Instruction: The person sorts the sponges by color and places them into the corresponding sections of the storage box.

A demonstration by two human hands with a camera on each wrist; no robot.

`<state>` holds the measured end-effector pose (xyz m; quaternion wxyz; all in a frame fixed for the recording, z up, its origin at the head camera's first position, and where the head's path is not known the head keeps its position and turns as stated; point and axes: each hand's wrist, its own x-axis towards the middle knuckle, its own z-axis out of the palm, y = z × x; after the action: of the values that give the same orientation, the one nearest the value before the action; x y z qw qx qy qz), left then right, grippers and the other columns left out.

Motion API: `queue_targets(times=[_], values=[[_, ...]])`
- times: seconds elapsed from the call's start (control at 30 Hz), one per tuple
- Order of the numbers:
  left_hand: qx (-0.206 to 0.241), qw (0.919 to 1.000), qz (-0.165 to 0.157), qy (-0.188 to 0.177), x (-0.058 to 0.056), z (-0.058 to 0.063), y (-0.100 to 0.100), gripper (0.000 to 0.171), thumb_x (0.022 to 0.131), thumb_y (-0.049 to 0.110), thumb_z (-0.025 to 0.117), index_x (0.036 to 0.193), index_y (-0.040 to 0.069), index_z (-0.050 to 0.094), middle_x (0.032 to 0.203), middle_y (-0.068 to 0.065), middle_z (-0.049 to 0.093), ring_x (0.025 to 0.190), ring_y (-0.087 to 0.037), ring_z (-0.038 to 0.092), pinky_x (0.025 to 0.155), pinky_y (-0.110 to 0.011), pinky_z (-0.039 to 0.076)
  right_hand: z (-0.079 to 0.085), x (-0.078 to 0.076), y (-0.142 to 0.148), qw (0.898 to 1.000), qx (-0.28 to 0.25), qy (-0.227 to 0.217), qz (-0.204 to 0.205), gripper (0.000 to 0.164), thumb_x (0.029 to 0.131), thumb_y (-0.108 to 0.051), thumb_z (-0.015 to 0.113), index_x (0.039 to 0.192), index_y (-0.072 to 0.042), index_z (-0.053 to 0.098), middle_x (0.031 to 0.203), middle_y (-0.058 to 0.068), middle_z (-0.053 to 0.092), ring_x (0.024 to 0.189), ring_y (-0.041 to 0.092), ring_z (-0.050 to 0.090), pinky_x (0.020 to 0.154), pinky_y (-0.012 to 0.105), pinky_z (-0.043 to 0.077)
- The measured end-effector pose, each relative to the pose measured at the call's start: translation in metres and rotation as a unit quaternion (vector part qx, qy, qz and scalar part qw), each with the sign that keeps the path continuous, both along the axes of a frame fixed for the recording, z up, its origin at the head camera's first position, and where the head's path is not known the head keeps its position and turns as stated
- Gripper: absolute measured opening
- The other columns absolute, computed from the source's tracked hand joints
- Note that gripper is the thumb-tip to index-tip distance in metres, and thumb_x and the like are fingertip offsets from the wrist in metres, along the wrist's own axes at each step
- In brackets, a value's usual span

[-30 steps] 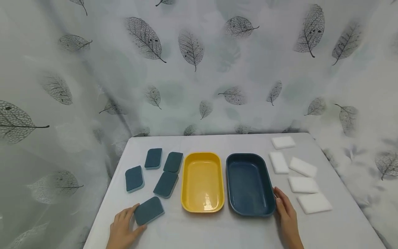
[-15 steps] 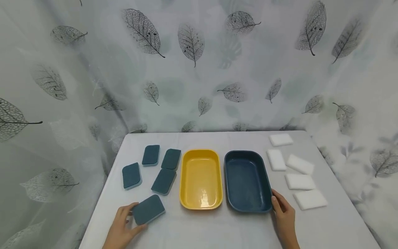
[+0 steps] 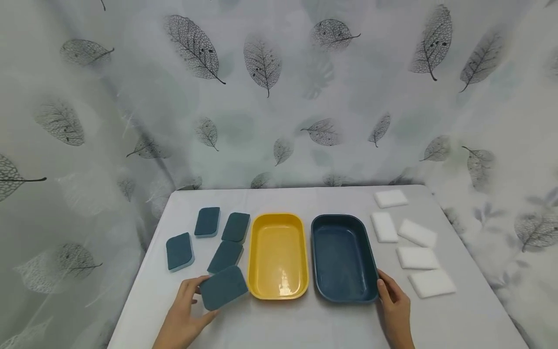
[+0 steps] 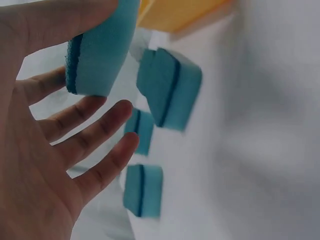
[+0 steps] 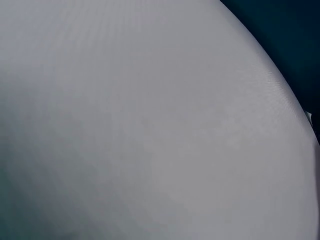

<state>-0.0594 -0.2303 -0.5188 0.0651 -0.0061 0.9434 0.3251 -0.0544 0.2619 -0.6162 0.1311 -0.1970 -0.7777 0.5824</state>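
My left hand (image 3: 185, 312) pinches a dark teal scouring sponge (image 3: 224, 288) between thumb and fingers, just left of the yellow dish (image 3: 279, 259). In the left wrist view the sponge (image 4: 102, 60) is off the table, its lighter foam side showing, while the other fingers are spread below it. My right hand (image 3: 394, 308) holds the near right edge of the dark blue dish (image 3: 344, 261), thumb and fingertips at its rim. Nothing lies in either dish. The right wrist view shows no hand, only white cloth and a dark blue corner.
Several more teal sponges (image 3: 179, 251) lie left of the yellow dish; one (image 3: 225, 256) is right behind the held sponge. Several white sponge blocks (image 3: 417, 258) lie right of the blue dish. A leaf-print curtain (image 3: 279, 97) hangs behind the white table (image 3: 287, 325).
The left hand has lifted the teal sponge off the table and moved it right, towards the yellow dish. The right hand has stayed at the blue dish; the head view has shifted slightly.
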Motion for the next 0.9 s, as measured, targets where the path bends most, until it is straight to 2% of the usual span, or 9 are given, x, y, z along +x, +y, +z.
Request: queue_targets(times=[0.13, 0.27, 0.5, 0.6, 0.9], values=[[-0.021, 0.9990, -0.022, 0.032, -0.006, 0.009, 0.019, 0.087, 0.075, 0.020, 0.094, 0.148, 0.018, 0.046, 0.137, -0.004, 0.052, 0.116, -0.022, 0.060, 0.096, -0.043, 0.059, 0.001, -0.001, 0.000, 1.000, 0.004, 0.014, -0.002, 0.042, 0.109, -0.031, 0.056, 0.141, -0.005, 0.063, 0.119, -0.030, 0.062, 0.108, -0.016, 0.062, 0.086, 0.005, 0.052], [-0.017, 0.9969, -0.048, 0.060, -0.015, 0.014, 0.041, 0.085, 0.075, 0.022, 0.094, 0.147, 0.020, 0.048, 0.134, 0.004, 0.054, 0.115, -0.017, 0.060, 0.099, -0.043, 0.058, 0.000, -0.003, 0.000, 1.000, -0.008, 0.029, 0.005, 0.040, 0.109, -0.027, 0.056, 0.141, -0.004, 0.063, 0.119, -0.028, 0.064, 0.107, -0.013, 0.063, 0.087, 0.005, 0.052], [0.003, 0.9903, -0.107, 0.088, -0.021, 0.005, 0.080, 0.083, 0.073, 0.035, 0.096, 0.142, 0.023, 0.053, 0.134, 0.014, 0.054, 0.117, -0.006, 0.060, 0.107, -0.038, 0.056, -0.001, 0.002, 0.003, 1.000, -0.006, 0.003, -0.002, 0.039, 0.109, -0.026, 0.055, 0.142, -0.006, 0.062, 0.120, -0.028, 0.062, 0.107, -0.018, 0.060, 0.089, 0.003, 0.049], [0.006, 0.9858, -0.134, 0.101, -0.026, 0.002, 0.095, 0.079, 0.074, 0.042, 0.094, 0.139, 0.023, 0.052, 0.132, 0.013, 0.055, 0.116, -0.007, 0.061, 0.105, -0.038, 0.057, -0.002, 0.002, 0.003, 1.000, -0.009, -0.001, -0.007, 0.039, 0.109, -0.026, 0.056, 0.142, -0.007, 0.063, 0.119, -0.030, 0.062, 0.107, -0.018, 0.060, 0.089, 0.003, 0.048], [0.005, 0.9682, -0.218, 0.123, -0.041, -0.002, 0.138, 0.072, 0.077, 0.045, 0.091, 0.133, 0.022, 0.052, 0.123, 0.011, 0.058, 0.108, -0.009, 0.062, 0.101, -0.037, 0.058, -0.003, 0.002, 0.000, 0.999, -0.001, -0.015, -0.037, 0.045, 0.106, -0.037, 0.060, 0.139, -0.008, 0.066, 0.110, -0.032, 0.063, 0.100, -0.015, 0.063, 0.086, 0.001, 0.047]])
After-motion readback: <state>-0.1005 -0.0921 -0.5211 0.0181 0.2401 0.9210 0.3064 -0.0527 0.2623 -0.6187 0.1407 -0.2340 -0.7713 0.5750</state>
